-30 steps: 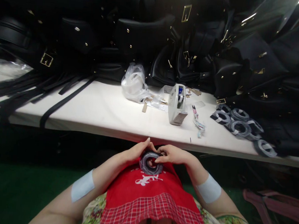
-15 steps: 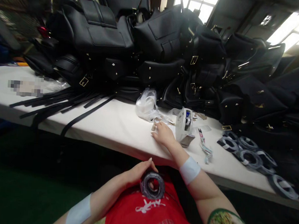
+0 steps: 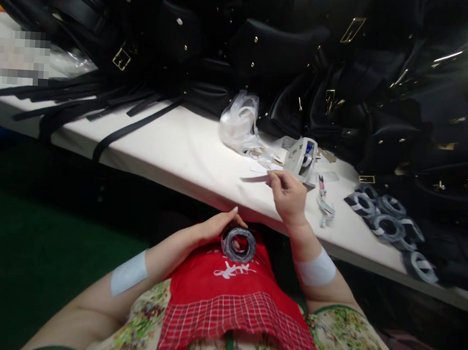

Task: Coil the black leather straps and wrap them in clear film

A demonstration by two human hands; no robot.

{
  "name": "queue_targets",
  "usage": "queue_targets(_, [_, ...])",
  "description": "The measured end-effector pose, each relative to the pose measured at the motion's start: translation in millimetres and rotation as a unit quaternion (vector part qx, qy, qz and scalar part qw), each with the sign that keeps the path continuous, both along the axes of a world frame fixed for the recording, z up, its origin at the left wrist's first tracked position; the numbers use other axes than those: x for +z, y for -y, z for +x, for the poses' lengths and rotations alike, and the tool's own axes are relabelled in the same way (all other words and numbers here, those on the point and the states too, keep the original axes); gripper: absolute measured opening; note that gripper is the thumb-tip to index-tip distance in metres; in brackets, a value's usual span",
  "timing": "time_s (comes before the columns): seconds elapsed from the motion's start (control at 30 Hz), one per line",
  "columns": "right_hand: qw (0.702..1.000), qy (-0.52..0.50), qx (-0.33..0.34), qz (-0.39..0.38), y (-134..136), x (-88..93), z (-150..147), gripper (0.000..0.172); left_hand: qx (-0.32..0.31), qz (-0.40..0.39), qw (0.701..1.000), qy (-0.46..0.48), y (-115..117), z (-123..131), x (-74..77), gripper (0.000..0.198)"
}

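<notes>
My left hand (image 3: pixel 217 226) is wrapped round a rolled coil of dark strap (image 3: pixel 251 246), held against the red apron (image 3: pixel 207 279) with its round opening facing me. Some of the fingers are hidden behind the coil. Over the table's front part, my right hand (image 3: pixel 290 197) pinches one end of a thin, flat, light strip (image 3: pixel 253 179), which points left; its material is unclear. Just behind that hand stands a white tape dispenser (image 3: pixel 296 155). A clear plastic bag (image 3: pixel 239 125) with something white inside lies farther back, near small scraps.
Black bags (image 3: pixel 281 46) with gold buckles are heaped along the back. Black straps (image 3: pixel 136 124) hang over the front edge of the white table (image 3: pixel 195 164) at left. Small cutters (image 3: pixel 323 199) lie right of the dispenser, and several strap coils (image 3: pixel 387 226) farther right.
My right hand has lifted from the tabletop and come back toward me, now with the thin strip in its fingers. The left hand still holds the coil. The view has tilted down.
</notes>
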State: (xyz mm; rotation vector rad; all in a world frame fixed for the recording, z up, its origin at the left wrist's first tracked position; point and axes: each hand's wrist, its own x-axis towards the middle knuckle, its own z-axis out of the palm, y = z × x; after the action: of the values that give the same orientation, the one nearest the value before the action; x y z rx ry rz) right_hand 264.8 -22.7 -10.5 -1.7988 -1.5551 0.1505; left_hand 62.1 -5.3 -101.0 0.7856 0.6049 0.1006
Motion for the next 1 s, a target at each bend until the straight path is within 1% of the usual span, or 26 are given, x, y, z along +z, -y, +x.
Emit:
queue_targets(0.03, [0.998, -0.05, -0.011, 0.019, 19.2, 6.9, 0.1, 0.028, -0.005, -0.003, 1.0, -0.002, -0.7, 1.5, -0.7, 0.07])
queue_targets(0.07, [0.996, -0.084, -0.013, 0.02, 37.5, 13.3, 0.4, 0.027, -0.01, -0.006, 1.0, -0.004, -1.4, 3.2, -1.6, 0.071])
queue_targets(0.13, [0.995, -0.101, 0.017, -0.016, 68.5, 23.2, 1.5, 0.022, -0.021, -0.011, 1.0, -0.01, -2.2, 7.1, -3.9, 0.073])
queue_targets(0.2, [0.995, -0.059, 0.056, -0.052, 89.6, 27.3, 2.2, 0.017, -0.028, -0.012, 0.999, -0.021, -2.4, 11.0, -5.9, 0.075])
queue_targets(0.27, [0.996, 0.007, 0.079, -0.048, 101.5, 24.6, 1.3, 0.014, -0.036, -0.009, 0.999, -0.032, -2.3, 14.5, -6.6, 0.076])
queue_targets(0.37, [0.989, 0.103, 0.109, -0.009, 109.8, 9.7, -5.0, 0.015, -0.052, 0.007, 0.998, -0.027, -2.2, 18.8, -5.0, 0.074])
queue_targets(0.47, [0.975, 0.17, 0.143, -0.005, 115.5, -10.1, -15.4, 0.017, -0.049, 0.036, 0.998, -0.013, -1.9, 22.1, -1.9, 0.071])
queue_targets(0.53, [0.972, 0.18, 0.153, -0.009, 118.9, -20.5, -21.7, 0.019, -0.036, 0.063, 0.997, -0.012, -1.2, 23.5, 0.1, 0.069])
queue_targets(0.6, [0.976, 0.161, 0.145, -0.004, 121.1, -26.2, -25.2, 0.018, -0.024, 0.086, 0.996, -0.01, -0.2, 23.6, 1.5, 0.067])
queue_targets(0.67, [0.985, 0.129, 0.116, 0.014, 121.4, -26.9, -25.2, 0.017, -0.031, 0.08, 0.996, -0.006, 0.7, 22.2, 2.7, 0.066])
queue_targets(0.77, [0.992, 0.097, 0.063, 0.052, 118.7, -21.6, -20.2, 0.014, -0.052, 0.03, 0.998, 0.001, 1.7, 18.2, 4.6, 0.068])
queue_targets(0.83, [0.994, 0.085, 0.041, 0.055, 116.0, -16.6, -16.1, 0.013, -0.054, 0.001, 0.999, 0.004, 1.9, 15.5, 6.1, 0.068])
queue_targets(1.0, [0.996, 0.074, 0.048, 0.023, 112.2, -9.6, -12.8, 0.018, -0.055, -0.027, 0.998, -0.002, 1.1, 12.7, 9.1, 0.066])
